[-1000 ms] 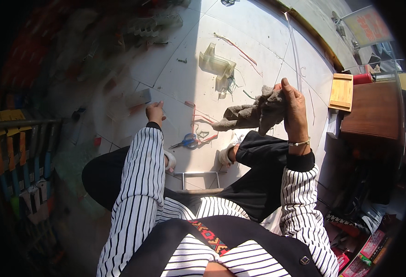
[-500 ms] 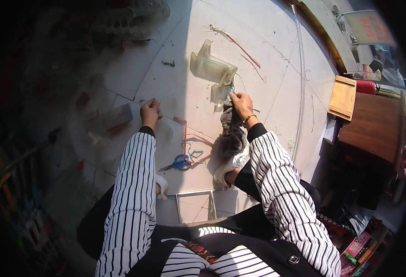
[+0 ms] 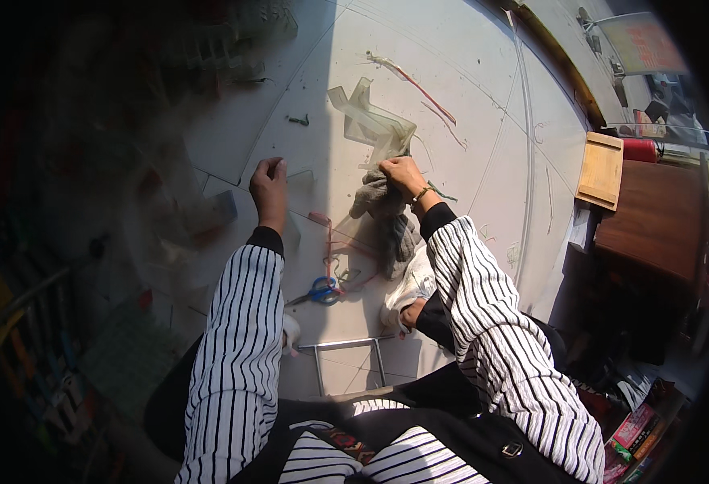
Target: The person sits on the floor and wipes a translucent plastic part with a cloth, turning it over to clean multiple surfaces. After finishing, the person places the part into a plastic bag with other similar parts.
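My right hand point(image 3: 407, 176), a bracelet at its wrist, is closed on a bunched grey cloth point(image 3: 377, 196) like a knitted glove. A second dark grey cloth piece point(image 3: 401, 246) hangs or lies just below it, near my right shoe. Directly beyond the fingers, translucent yellowish angled plastic pieces point(image 3: 378, 121) lie on the floor, and a thin green cord point(image 3: 441, 194) shows beside the hand. My left hand point(image 3: 269, 189) is held over the shaded floor, fingers curled together; what they hold, if anything, cannot be made out.
Blue-handled scissors point(image 3: 324, 290) lie between my feet beside a thin red strip point(image 3: 328, 242). Another red strip point(image 3: 423, 87) lies farther off on the tiles. A metal frame point(image 3: 346, 345) is under me. At right stand a wooden stool point(image 3: 600, 171) and a brown cabinet point(image 3: 652, 226).
My right hand has shifted left, and the grey cloth has come up with it. The plastic pieces have turned slightly. My left hand has moved a little, its fingers still curled.
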A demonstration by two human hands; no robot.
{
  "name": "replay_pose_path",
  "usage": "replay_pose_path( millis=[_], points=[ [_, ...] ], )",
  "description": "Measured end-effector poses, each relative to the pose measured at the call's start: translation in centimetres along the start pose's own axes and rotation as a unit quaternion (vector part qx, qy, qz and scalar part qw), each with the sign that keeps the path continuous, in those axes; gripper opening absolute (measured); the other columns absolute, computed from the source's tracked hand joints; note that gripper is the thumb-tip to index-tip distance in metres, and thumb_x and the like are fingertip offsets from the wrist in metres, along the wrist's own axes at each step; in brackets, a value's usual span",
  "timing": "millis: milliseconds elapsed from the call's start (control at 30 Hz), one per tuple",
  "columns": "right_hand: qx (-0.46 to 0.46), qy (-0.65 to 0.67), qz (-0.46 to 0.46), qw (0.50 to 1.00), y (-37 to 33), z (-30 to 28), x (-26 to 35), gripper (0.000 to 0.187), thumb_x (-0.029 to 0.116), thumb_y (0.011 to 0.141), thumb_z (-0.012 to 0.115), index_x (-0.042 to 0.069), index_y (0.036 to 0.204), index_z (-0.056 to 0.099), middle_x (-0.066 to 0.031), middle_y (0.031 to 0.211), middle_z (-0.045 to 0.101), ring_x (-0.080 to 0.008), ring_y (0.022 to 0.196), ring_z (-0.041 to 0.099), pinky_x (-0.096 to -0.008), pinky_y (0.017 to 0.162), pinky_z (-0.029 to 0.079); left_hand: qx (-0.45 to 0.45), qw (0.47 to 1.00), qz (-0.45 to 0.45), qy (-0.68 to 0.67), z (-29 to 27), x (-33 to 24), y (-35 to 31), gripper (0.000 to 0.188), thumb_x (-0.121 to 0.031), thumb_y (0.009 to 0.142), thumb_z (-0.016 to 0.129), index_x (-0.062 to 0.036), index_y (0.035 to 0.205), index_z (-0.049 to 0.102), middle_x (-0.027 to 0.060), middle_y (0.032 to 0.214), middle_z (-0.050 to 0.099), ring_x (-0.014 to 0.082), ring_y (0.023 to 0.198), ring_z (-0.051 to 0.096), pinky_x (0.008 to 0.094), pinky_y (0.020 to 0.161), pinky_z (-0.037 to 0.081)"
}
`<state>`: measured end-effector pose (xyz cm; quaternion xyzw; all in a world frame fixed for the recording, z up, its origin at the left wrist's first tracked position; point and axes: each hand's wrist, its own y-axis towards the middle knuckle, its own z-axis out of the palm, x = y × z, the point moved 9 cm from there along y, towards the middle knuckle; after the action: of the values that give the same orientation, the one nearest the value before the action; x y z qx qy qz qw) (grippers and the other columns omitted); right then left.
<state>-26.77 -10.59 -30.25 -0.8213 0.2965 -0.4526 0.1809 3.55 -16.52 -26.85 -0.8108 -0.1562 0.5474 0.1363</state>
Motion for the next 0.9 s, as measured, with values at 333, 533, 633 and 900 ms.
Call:
replay_pose_path(
  millis=[333, 533, 633, 900],
  points=[
    [0.317, 0.117, -0.008, 0.941, -16.9, -1.3, 11.8, 0.039, 0.036, 0.091, 0.057, -0.002, 0.079, 0.062, -0.0012, 0.071, 0.059, -0.0085, 0.063, 0.053, -0.0260, 0.055, 0.046, 0.228, 0.879, 0.196, -0.370, -0.8, -21.0, -9.3, 0.031, -0.014, 0.095, 0.052, -0.0032, 0.124, 0.050, 0.0065, 0.088, 0.065, 0.0163, 0.083, 0.064, 0.0288, 0.083, 0.049],
    [0.123, 0.343, -0.116, 0.924, -21.5, -10.9, 17.1, 0.039, 0.041, 0.093, 0.057, 0.003, 0.086, 0.060, -0.0013, 0.072, 0.060, -0.0099, 0.059, 0.057, -0.0244, 0.056, 0.049, 0.182, 0.942, 0.156, -0.235, -3.2, -23.7, -14.8, 0.020, -0.014, 0.092, 0.051, -0.0010, 0.107, 0.051, 0.0081, 0.081, 0.062, 0.0161, 0.070, 0.062, 0.0299, 0.059, 0.054],
    [0.045, 0.502, -0.282, 0.817, -26.0, -16.2, 20.2, 0.040, 0.042, 0.093, 0.055, 0.003, 0.095, 0.059, -0.0032, 0.082, 0.062, -0.0105, 0.072, 0.060, -0.0237, 0.066, 0.050, 0.200, 0.946, 0.119, -0.226, -1.4, -24.0, -16.7, 0.017, -0.016, 0.092, 0.052, -0.0029, 0.102, 0.050, 0.0071, 0.084, 0.059, 0.0179, 0.071, 0.062, 0.0304, 0.052, 0.054],
    [-0.259, -0.081, -0.637, 0.722, -33.8, -12.2, 26.5, 0.041, 0.022, 0.078, 0.071, 0.008, 0.114, 0.059, -0.0138, 0.127, 0.051, -0.0357, 0.113, 0.050, -0.0423, 0.098, 0.039, 0.073, 0.805, 0.587, 0.043, -2.0, -26.1, -24.0, 0.043, -0.012, 0.091, 0.053, -0.0024, 0.131, 0.043, 0.0150, 0.125, 0.054, 0.0249, 0.122, 0.048, 0.0348, 0.100, 0.041]
  ],
)
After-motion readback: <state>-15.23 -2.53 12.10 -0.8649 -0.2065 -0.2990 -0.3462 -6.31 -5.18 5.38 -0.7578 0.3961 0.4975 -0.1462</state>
